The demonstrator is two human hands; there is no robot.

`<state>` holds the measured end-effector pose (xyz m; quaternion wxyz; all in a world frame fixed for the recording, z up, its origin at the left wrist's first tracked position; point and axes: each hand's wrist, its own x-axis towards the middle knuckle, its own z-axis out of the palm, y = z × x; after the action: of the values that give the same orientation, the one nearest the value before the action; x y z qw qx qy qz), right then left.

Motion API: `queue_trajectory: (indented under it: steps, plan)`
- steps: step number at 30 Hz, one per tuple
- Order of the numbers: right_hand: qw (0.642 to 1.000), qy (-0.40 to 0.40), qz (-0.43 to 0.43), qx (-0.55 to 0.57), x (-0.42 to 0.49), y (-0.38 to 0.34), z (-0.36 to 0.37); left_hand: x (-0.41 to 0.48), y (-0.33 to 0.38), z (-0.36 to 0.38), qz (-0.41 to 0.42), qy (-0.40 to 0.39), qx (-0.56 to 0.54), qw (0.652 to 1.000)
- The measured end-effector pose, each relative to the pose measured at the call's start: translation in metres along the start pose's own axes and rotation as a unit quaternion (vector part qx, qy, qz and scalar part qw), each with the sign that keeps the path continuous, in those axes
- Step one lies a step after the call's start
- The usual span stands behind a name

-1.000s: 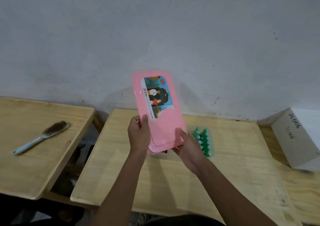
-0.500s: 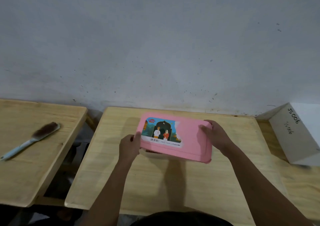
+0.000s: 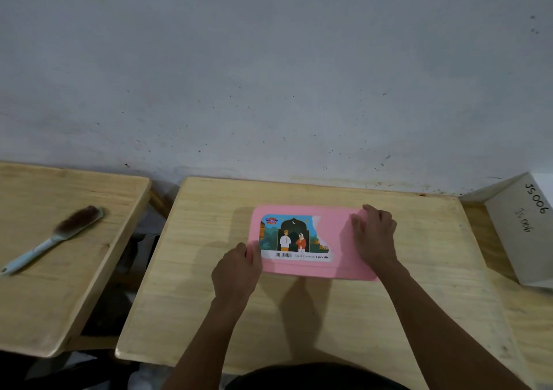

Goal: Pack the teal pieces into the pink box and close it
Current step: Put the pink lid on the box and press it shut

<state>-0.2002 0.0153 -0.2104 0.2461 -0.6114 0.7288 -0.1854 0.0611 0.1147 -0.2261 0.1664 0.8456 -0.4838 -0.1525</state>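
Note:
The pink box (image 3: 338, 240) lies flat on the middle wooden table (image 3: 419, 300), its lid on top with a picture sticker facing up. My left hand (image 3: 238, 270) grips the box's left edge, thumb on the lid. Over the lid's right end lies my right hand (image 3: 374, 234), fingers pressing down on the surface. The teal pieces are hidden from view.
A brush with a pale blue handle (image 3: 54, 240) lies on the separate wooden table at the left (image 3: 74, 300), across a gap. A white cardboard box (image 3: 523, 234) stands at the table's right side. The wall runs right behind the tables.
The pink lid was held upright in both hands, then turned flat and lowered; now it rests on the table. The teal pieces seen earlier are covered.

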Motion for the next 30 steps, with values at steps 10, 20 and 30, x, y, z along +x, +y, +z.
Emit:
queue_trajectory:
  steps: [10,20,30]
  plan:
    - [0.999,0.031,0.027,0.012,0.0,-0.004,0.003,-0.002,0.015,0.002,0.001,0.008,-0.036,0.999]
    - [1.0,0.014,0.0,-0.028,0.002,0.001,0.005,-0.002,0.021,0.015,0.017,0.006,-0.038,0.999]
    - [0.984,0.004,-0.111,-0.139,-0.016,0.0,0.018,0.033,0.054,0.025,0.184,-0.016,0.054,0.981]
